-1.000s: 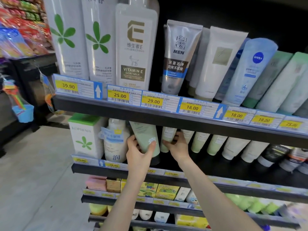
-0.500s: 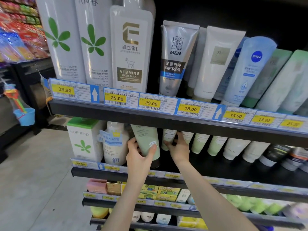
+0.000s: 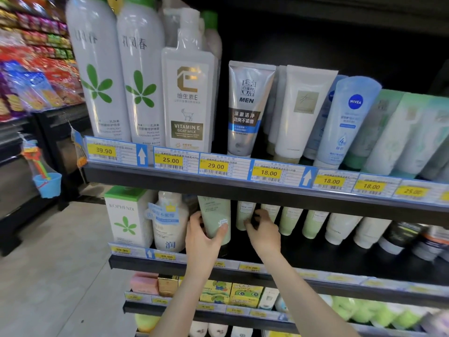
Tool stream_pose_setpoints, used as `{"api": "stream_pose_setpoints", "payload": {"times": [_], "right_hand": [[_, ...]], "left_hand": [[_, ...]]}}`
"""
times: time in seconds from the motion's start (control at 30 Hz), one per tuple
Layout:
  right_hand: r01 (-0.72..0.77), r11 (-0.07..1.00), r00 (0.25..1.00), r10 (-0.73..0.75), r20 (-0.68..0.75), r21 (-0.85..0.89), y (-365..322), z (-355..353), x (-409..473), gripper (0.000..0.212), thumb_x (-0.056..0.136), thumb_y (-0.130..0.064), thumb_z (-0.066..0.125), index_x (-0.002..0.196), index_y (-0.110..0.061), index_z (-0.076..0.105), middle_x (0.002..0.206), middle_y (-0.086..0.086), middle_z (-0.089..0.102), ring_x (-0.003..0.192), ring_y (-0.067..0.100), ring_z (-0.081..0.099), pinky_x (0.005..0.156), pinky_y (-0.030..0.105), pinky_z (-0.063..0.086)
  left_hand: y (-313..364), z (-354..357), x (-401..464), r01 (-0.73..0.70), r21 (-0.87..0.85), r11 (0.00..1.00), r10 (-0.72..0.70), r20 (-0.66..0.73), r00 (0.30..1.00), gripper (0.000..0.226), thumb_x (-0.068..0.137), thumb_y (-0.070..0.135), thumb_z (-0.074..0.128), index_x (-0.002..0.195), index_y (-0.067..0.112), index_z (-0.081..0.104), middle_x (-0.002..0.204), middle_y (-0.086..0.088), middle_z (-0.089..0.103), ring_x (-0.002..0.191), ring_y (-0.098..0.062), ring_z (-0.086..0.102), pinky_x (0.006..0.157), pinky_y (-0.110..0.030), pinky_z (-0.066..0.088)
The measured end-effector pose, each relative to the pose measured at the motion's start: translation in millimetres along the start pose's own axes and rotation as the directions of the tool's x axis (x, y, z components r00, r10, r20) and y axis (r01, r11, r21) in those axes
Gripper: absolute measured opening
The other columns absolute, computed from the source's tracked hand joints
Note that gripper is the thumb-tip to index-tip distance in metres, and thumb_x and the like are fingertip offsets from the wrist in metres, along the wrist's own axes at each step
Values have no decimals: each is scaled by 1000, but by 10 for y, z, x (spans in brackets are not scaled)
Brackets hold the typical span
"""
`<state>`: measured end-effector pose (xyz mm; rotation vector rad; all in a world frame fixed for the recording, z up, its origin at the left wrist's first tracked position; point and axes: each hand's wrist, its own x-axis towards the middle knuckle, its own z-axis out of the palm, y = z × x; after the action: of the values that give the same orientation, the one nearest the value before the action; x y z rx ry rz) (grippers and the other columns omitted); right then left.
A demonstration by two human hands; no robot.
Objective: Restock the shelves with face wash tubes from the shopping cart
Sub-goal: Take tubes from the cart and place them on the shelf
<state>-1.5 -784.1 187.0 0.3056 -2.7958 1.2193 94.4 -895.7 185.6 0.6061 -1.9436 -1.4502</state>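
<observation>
My left hand (image 3: pixel 202 237) grips a pale green face wash tube (image 3: pixel 215 216) standing cap-down on the second shelf (image 3: pixel 340 263), thumb on its front and fingers round its left side. Just to the right, my right hand (image 3: pixel 263 229) has its fingers curled at the base of a smaller pale green tube (image 3: pixel 244 214), the first of a row of similar tubes (image 3: pixel 289 220) leaning back under the upper shelf. I cannot tell whether the right fingers hold that tube or only touch it. The shopping cart is out of view.
The upper shelf (image 3: pixel 170 177) overhangs the hands with price labels and carries tall spray bottles (image 3: pixel 97 76), a goat milk bottle (image 3: pixel 187 103) and more tubes (image 3: pixel 250 105). A white-green box (image 3: pixel 126 215) and a white bottle (image 3: pixel 170 222) stand left of my left hand. Lower shelves hold small boxes.
Both hands have stayed on the second shelf. My right hand has dropped slightly from the tube tops towards the tube's base; the left still holds the green tube.
</observation>
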Motion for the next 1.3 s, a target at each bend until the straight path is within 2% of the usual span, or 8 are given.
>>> {"api": "stream_pose_setpoints", "payload": {"times": [0.13,0.23,0.3,0.57,0.7,0.9,1.07,1.3], "right_hand": [[192,963,972,-213,-96,-189,188,-198,-314,39,91,-34,56,126,-19,52,120,-4,63,103,18,64,72,30,51],[377,838,871,-466,-157,-395,433,-263,-503,28,82,-31,68,106,-16,66,96,-3,70,81,18,69,59,28,54],[415,773,824,-543,-163,-480,530,-269,-576,29,84,-38,55,99,-17,69,91,-4,71,78,15,69,62,27,56],[354,788,838,-507,-203,-504,615,-163,-676,68,99,-46,12,82,-24,74,78,-9,72,72,11,68,70,31,52],[336,784,829,-509,-232,-522,638,-135,-662,64,99,-44,15,74,-27,72,76,-10,71,72,12,67,70,32,50],[353,764,825,-527,-206,-541,679,-98,-639,39,88,-42,38,79,-27,72,81,-11,71,77,13,67,76,31,40],[364,762,809,-544,-224,-536,712,-85,-630,38,89,-41,39,80,-26,72,83,-10,71,79,14,67,78,29,34],[359,760,806,-545,-230,-542,710,-85,-640,49,95,-42,29,81,-26,73,82,-10,71,80,14,66,79,30,34]], "left_hand": [[26,17,23,34,4,999,-34,-26,999,59,75,27,76,123,14,44,115,-3,60,108,-23,58,92,-40,49],[52,36,42,61,37,997,-60,-30,998,58,76,28,76,122,11,44,117,-7,61,111,-26,57,94,-42,47],[85,52,52,75,73,995,-73,-24,997,57,77,28,75,122,9,45,118,-8,61,112,-27,56,94,-40,46],[171,99,180,45,203,978,-50,20,999,58,80,27,71,126,6,42,123,-13,59,116,-33,54,95,-40,44],[130,146,343,39,254,966,-58,70,996,58,81,26,71,126,5,40,122,-17,59,114,-34,56,94,-40,47],[94,261,494,-6,239,971,-24,120,993,61,83,18,69,131,3,34,126,-15,57,118,-31,53,92,-29,42],[33,290,551,-49,201,978,24,122,992,63,84,16,68,135,6,32,131,-14,53,123,-29,49,100,-30,38],[-55,287,584,-62,196,979,43,96,994,62,83,16,68,133,6,33,129,-15,55,121,-30,51,98,-30,40]]}}
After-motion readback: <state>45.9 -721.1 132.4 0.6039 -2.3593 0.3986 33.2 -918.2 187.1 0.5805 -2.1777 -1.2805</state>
